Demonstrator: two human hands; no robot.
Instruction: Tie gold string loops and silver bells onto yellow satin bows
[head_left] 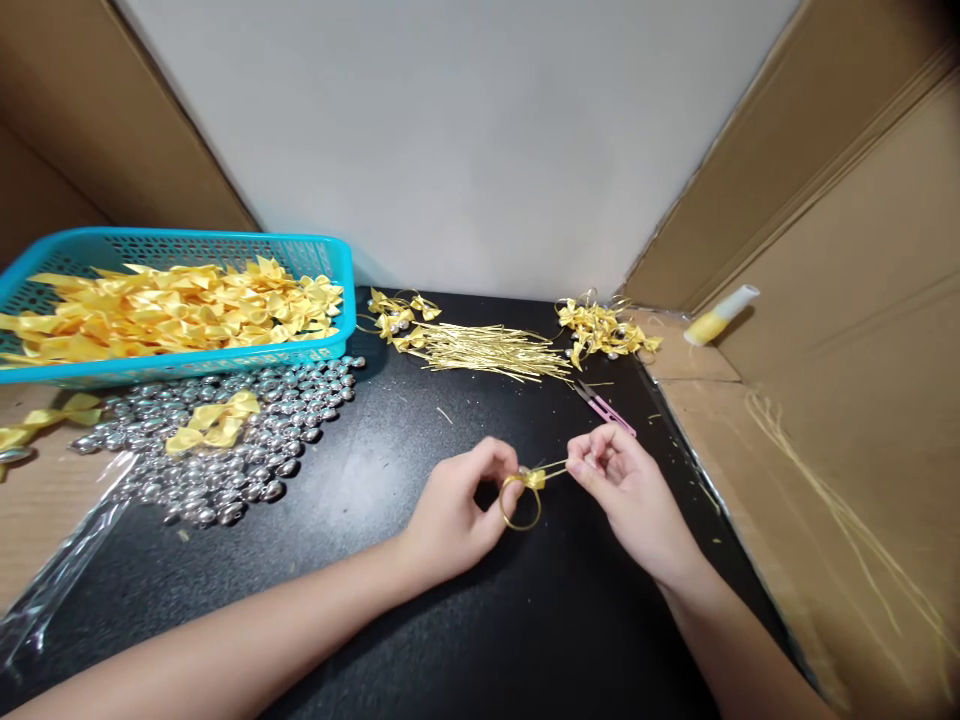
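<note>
My left hand (469, 505) pinches a small yellow ribbon bow (534, 479) between thumb and fingertips, low over the black table. A loop of gold cord (523, 527) hangs below the bow by the left thumb. Two thin cord ends (556, 468) run from the bow to the right. My right hand (622, 485) is closed on those cord ends, with thumb and finger pressed together. Beyond the right hand lie thread snips (604, 407) with pink handles. What sits behind the left fingertips is hidden.
A blue basket (348, 290) full of yellow bows (187, 310) stands at left. Silver beads (217, 490) spread before it, with loose bows on top. Gold cord pieces (491, 350) lie at the back between piles of beaded bows (600, 325). A thread spool (720, 315) rests on cardboard at right.
</note>
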